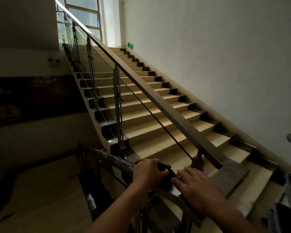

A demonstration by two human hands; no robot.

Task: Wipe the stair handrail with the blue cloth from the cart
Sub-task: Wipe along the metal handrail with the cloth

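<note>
- The cloth [166, 172] sits at lower centre of the frame, a bunched wad that reads almost black in the dim light; its blue cannot be made out.
- The left hand [149, 171] has its fingers curled shut around the cloth, pressing it onto the lower bend of the handrail [158, 100].
- The right hand [197, 187] lies flat just beside the cloth, fingers spread open on the rail, holding nothing.
- The handrail is a brown, square-edged bar running from the hands to the upper left, above tan stairs [149, 118].
</note>
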